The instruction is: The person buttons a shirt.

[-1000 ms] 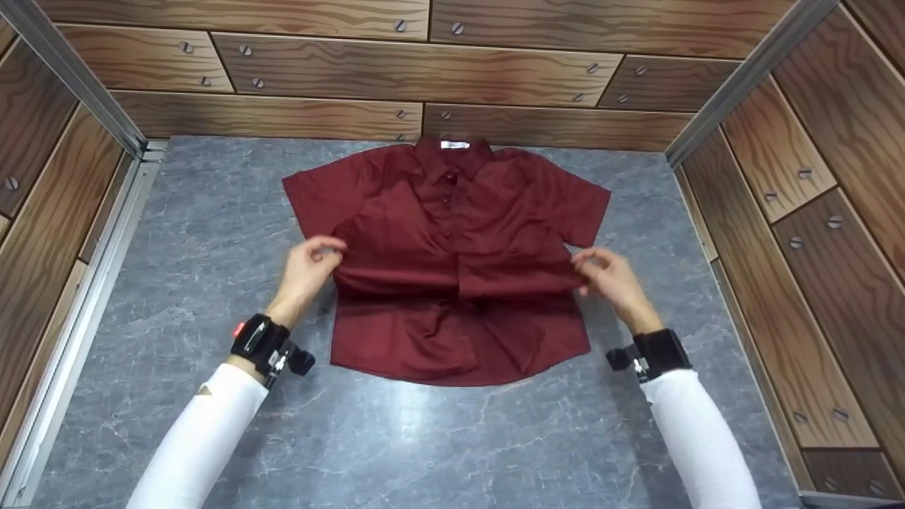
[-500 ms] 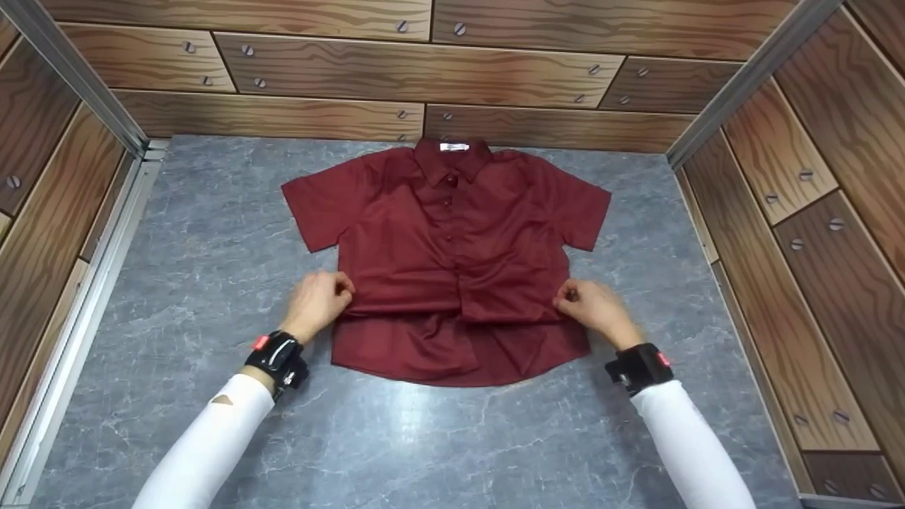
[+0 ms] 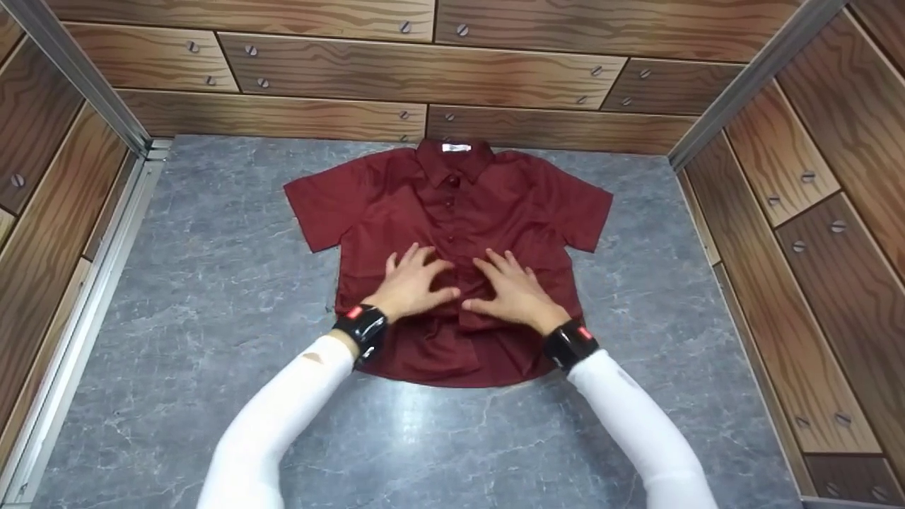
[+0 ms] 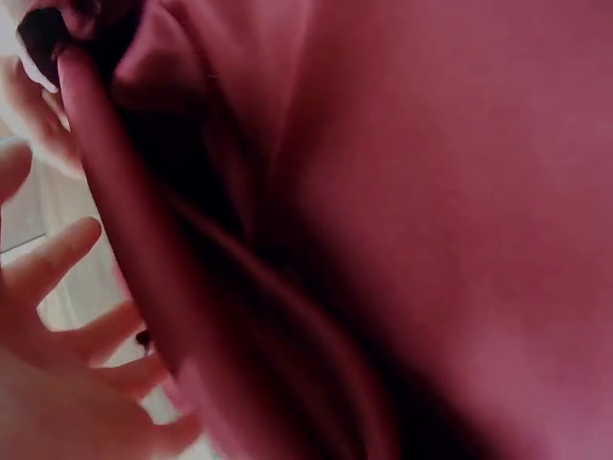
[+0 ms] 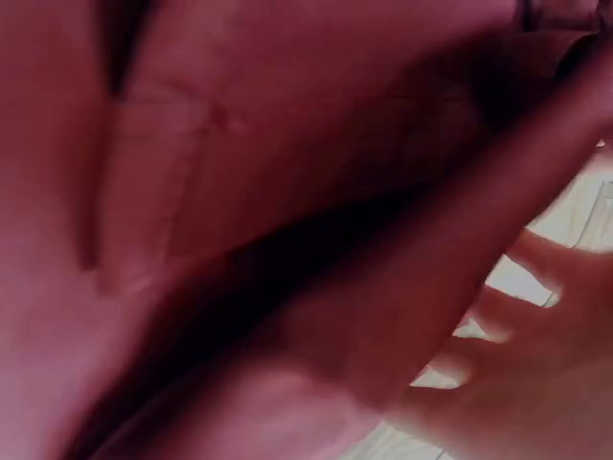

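A dark red short-sleeved button shirt (image 3: 396, 191) lies front up on the grey marbled surface, its collar at the far side. My left hand (image 3: 413, 285), fingers spread, is over the lower front, left of the button line. Across from it my right hand (image 3: 516, 293) is over the right half, also with spread fingers. The two thumbs point toward each other near the placket. In the left wrist view the left hand (image 4: 57, 335) shows beside a fold of cloth; the right wrist view has the right hand (image 5: 536, 355) behind a similar fold. Neither hand grips anything.
Wood-patterned panels (image 3: 339, 67) with printed screws stand at the back and both sides. Metal rails (image 3: 92, 92) run along the corners. The grey surface (image 3: 452, 445) extends around the shirt. Black bands sit on both wrists.
Both hands pinched the shirt's sides and drew the front layer down toward the hem. They have since let go and moved inward over the middle, fingers spreading.
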`<state>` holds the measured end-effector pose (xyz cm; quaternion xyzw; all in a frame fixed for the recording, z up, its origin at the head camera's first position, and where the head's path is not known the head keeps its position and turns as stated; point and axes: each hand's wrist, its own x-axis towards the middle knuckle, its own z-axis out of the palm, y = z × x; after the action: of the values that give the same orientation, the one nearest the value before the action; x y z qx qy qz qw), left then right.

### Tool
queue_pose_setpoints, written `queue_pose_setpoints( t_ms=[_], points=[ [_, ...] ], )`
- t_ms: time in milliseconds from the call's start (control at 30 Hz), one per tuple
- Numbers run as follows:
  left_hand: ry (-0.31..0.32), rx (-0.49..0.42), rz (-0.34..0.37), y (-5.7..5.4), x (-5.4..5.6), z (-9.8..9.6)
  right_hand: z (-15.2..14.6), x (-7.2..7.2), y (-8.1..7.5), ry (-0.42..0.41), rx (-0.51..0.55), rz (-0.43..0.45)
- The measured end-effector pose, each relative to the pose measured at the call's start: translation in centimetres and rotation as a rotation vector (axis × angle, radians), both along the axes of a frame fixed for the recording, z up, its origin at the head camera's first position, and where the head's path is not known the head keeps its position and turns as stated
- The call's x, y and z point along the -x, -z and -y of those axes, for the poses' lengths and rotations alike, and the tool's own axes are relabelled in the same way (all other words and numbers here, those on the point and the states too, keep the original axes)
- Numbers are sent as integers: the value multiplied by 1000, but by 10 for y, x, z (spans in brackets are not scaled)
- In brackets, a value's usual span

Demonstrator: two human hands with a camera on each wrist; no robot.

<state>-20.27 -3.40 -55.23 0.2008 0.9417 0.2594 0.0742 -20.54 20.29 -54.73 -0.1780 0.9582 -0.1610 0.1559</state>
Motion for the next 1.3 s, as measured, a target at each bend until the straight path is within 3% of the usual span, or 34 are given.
queue_pose_setpoints(
  t_ms=[100, 200, 500, 1033, 1300],
  points=[
    [-1, 77, 112, 8, 3, -5, 4, 3, 4, -20, -44, 60],
    [-4, 113, 155, 13, 4, -8, 5, 4, 8, -30, -68, 70],
    [20, 194, 92, 21, -2, -11, 5, -1, 14, -36, -128, 30],
    [34, 237, 14, 30, -44, -14, 2, -39, 15, -86, -219, 23],
    [38, 253, -10, 31, -57, -15, 3, -49, 13, -100, -251, 29]
  ],
)
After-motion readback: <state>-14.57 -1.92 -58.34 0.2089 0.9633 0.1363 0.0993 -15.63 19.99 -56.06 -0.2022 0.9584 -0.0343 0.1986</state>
